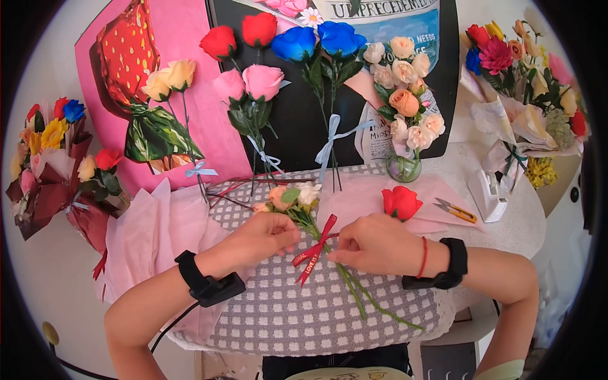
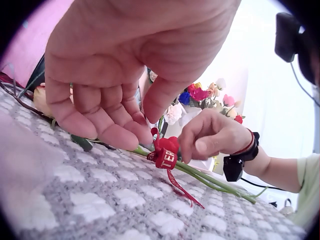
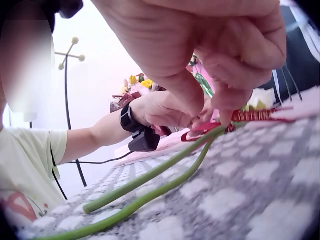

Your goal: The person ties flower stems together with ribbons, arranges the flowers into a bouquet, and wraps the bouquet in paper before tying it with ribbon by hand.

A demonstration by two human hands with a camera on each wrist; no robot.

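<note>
A red ribbon with pale lettering (image 1: 311, 254) is tied in a bow around the green stems (image 1: 351, 288) of a small bunch with peach and white flowers (image 1: 306, 194), lying on the cloth. Just left of the bow, my left hand (image 1: 269, 237) hovers with loosely bent fingers and nothing in them; the left wrist view shows its thumb apart from the fingers. On the bow's other side is my right hand (image 1: 375, 244). In the right wrist view one fingertip (image 3: 226, 118) appears to touch the ribbon at the knot, while the thumb stands apart.
Behind the bunch lie a red rose head (image 1: 401, 202) and orange-handled scissors (image 1: 457, 210), near a white tape dispenser (image 1: 487, 196). Pink wrapping sheets (image 1: 161, 247) cover the left side. Tied roses lean on boards behind, beside a glass vase (image 1: 404, 168).
</note>
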